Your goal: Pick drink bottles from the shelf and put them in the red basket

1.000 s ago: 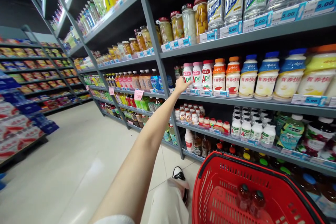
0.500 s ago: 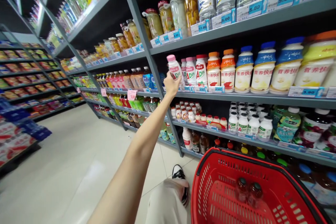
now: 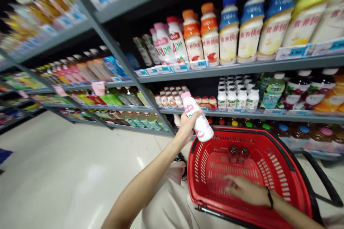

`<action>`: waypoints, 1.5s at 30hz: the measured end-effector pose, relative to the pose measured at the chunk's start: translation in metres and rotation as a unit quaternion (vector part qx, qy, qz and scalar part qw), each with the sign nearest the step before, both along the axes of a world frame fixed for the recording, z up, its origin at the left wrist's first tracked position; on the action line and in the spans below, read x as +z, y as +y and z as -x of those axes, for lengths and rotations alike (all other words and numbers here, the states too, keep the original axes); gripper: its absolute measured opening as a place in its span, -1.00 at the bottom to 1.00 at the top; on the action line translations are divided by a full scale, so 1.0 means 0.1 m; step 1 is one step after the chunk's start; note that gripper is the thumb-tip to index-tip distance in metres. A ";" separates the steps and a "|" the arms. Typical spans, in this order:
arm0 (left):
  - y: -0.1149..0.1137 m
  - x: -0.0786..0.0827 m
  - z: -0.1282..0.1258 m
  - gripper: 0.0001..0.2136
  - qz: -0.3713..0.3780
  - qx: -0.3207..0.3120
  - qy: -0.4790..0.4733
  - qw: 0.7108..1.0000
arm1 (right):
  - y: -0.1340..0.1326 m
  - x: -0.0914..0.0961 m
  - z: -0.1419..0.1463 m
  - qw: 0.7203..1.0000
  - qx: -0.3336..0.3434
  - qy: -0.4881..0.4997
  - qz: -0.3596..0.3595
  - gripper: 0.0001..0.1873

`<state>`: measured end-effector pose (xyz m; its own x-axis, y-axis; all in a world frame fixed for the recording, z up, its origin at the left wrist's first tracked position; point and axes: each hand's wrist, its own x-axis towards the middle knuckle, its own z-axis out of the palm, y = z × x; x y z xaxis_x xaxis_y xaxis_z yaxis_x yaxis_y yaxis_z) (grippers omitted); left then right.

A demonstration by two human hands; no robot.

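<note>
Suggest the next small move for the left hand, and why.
Probably ease the pink-capped bottle over the red basket: the left hand holds it, its base overlapping the basket in view, and two dark-capped bottles are inside.

Black wristband (image 3: 270, 198), loose cream trousers (image 3: 168, 205)

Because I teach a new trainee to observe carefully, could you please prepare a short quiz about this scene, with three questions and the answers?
1. Which colour is the cap of the bottle in the left hand? A) blue B) pink C) orange
2. True or false: a black wristband is worn at the wrist of the right hand.
3. How many dark-capped bottles show inside the red basket?

Key: 1. B; 2. true; 3. two
</note>
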<state>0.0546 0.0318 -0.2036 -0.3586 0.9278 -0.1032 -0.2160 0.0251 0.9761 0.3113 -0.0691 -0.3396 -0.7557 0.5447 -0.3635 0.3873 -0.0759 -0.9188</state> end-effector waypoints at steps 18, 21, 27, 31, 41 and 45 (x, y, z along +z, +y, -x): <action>-0.73 -0.73 -0.84 -0.62 0.142 -0.139 -0.017 0.980 | -0.09 0.19 0.10 0.904 -0.287 0.202 0.243 -0.34; -0.75 -0.77 -0.86 -0.60 0.171 -0.171 -0.038 0.970 | -0.07 0.18 0.07 0.916 -0.257 0.189 0.245 -0.40; -0.77 -0.80 -0.82 -0.58 0.137 -0.231 -0.058 0.961 | -0.11 0.16 0.02 0.909 -0.264 0.193 0.259 -0.45; -0.81 -0.74 -0.78 -0.58 0.113 -0.249 -0.048 0.961 | -0.19 0.31 0.07 0.891 -0.300 0.195 0.280 -0.45; -0.85 -0.68 -0.76 -0.60 0.081 -0.233 -0.018 0.969 | -0.14 0.29 0.10 0.913 -0.259 0.186 0.255 -0.44; -0.85 -0.70 -0.74 -0.53 0.075 -0.261 -0.043 0.961 | -0.13 0.24 0.03 0.920 -0.246 0.175 0.250 -0.42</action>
<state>0.1290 -0.0534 -0.2732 0.1684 0.9513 -0.2582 -0.2145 0.2910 0.9324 0.3078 -0.0824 -0.3156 -0.5808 0.6827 -0.4435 -0.1201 -0.6107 -0.7827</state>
